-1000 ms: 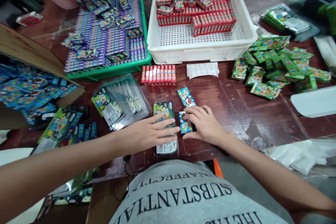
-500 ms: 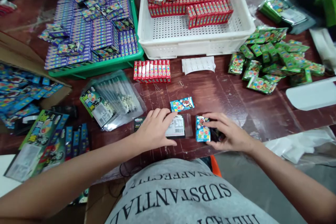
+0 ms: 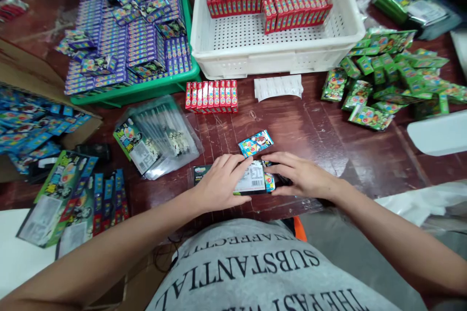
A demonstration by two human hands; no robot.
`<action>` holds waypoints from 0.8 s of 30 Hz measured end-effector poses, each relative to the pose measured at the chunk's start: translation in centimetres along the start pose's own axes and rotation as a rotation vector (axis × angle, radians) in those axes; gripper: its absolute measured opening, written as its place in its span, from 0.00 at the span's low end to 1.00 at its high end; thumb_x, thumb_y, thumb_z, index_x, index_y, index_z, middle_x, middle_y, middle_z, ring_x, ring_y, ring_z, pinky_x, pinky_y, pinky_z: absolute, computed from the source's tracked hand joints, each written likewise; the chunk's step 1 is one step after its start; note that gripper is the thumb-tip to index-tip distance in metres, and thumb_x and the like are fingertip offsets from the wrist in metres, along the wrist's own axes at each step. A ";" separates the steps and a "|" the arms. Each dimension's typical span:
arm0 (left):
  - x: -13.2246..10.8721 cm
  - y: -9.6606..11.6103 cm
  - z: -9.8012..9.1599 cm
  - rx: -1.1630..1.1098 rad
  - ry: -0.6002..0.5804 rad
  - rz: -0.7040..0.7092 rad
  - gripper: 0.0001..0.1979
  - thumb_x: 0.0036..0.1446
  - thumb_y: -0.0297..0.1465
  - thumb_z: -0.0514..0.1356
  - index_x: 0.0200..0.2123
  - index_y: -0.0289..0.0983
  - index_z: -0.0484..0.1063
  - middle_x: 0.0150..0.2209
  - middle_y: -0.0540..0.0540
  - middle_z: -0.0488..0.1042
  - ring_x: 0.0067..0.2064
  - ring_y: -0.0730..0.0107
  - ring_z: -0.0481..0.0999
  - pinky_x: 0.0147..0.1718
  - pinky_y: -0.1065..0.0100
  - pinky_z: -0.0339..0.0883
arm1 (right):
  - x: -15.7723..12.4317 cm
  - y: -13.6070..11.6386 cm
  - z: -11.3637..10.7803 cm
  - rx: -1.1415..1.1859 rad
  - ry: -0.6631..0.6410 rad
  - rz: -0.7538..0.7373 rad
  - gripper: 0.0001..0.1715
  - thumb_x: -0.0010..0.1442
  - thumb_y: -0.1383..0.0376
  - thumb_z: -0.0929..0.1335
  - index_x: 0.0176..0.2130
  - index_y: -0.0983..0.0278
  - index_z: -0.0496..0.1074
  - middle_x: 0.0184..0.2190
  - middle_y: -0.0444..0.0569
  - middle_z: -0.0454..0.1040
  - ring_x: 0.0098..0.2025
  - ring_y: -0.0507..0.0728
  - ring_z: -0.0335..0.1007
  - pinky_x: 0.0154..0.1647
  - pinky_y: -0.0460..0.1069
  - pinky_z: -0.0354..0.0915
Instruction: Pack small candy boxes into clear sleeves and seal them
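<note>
My left hand (image 3: 222, 180) lies over a clear plastic bag (image 3: 250, 178) with a printed, barcoded label, its fingers at the far edge and thumb at the near edge. Between the fingers of my right hand (image 3: 301, 175) are small boxes, the front one blue (image 3: 270, 182); the hand covers most of them. The blue box's left part sits in the right end of the bag. Just beyond my fingertips a flat blue packet (image 3: 256, 143) rests on the table.
Further back stand a row of red boxes (image 3: 211, 96), a white crate (image 3: 237, 58) and a green crate (image 3: 134, 92). Clear bags (image 3: 164, 141) lie left, near a carton (image 3: 82, 129) of blue boxes. Green boxes (image 3: 386, 73) are heaped right, beside a white tray (image 3: 440, 133).
My right hand has moved left with the boxes, bringing the blue one into the bag's right end. My left hand and the bag have shifted slightly right.
</note>
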State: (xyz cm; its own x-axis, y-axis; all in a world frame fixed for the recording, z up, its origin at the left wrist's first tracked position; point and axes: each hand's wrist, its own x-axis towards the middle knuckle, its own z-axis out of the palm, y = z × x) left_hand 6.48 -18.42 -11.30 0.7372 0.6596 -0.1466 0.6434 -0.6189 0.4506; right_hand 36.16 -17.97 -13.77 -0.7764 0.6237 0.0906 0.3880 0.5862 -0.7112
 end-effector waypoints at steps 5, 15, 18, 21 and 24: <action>0.4 0.4 0.1 0.038 0.004 -0.023 0.49 0.54 0.50 0.67 0.70 0.36 0.51 0.62 0.33 0.64 0.59 0.44 0.64 0.60 0.46 0.61 | -1.1 -0.3 -0.8 -0.052 0.011 0.051 0.49 0.57 0.44 0.74 0.68 0.57 0.59 0.72 0.58 0.56 0.72 0.67 0.53 0.71 0.69 0.53; 0.8 1.3 1.0 0.031 0.018 -0.016 0.51 0.54 0.51 0.68 0.71 0.35 0.50 0.61 0.34 0.64 0.59 0.44 0.64 0.60 0.47 0.60 | -2.8 0.2 -1.4 -0.133 0.003 0.102 0.48 0.58 0.51 0.75 0.69 0.56 0.57 0.65 0.55 0.68 0.68 0.65 0.61 0.74 0.72 0.40; 0.9 1.9 1.4 0.013 0.068 -0.093 0.51 0.53 0.50 0.68 0.72 0.37 0.50 0.61 0.35 0.64 0.59 0.45 0.64 0.59 0.47 0.61 | -1.8 -0.1 0.5 -0.122 0.138 0.119 0.48 0.56 0.45 0.75 0.66 0.61 0.60 0.62 0.61 0.68 0.67 0.66 0.63 0.73 0.70 0.47; 0.6 2.2 1.6 0.008 0.089 -0.138 0.50 0.53 0.47 0.69 0.71 0.38 0.50 0.62 0.35 0.64 0.60 0.44 0.63 0.59 0.46 0.61 | -1.9 -1.2 1.7 -0.132 0.200 0.137 0.42 0.60 0.47 0.73 0.64 0.65 0.61 0.65 0.64 0.65 0.69 0.66 0.59 0.72 0.70 0.51; 0.3 2.3 1.7 0.001 0.099 -0.136 0.50 0.52 0.46 0.70 0.71 0.39 0.50 0.62 0.36 0.64 0.59 0.45 0.63 0.59 0.46 0.61 | -2.5 -2.1 2.3 -0.164 0.201 0.148 0.37 0.63 0.52 0.72 0.63 0.66 0.63 0.66 0.64 0.63 0.70 0.66 0.58 0.71 0.70 0.55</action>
State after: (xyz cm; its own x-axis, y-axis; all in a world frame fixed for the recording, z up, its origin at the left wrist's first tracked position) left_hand 8.58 -20.39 -11.80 0.6191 0.7762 -0.1191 0.7363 -0.5211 0.4316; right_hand 36.14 -22.02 -14.10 -0.5982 0.7886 0.1421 0.5775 0.5472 -0.6059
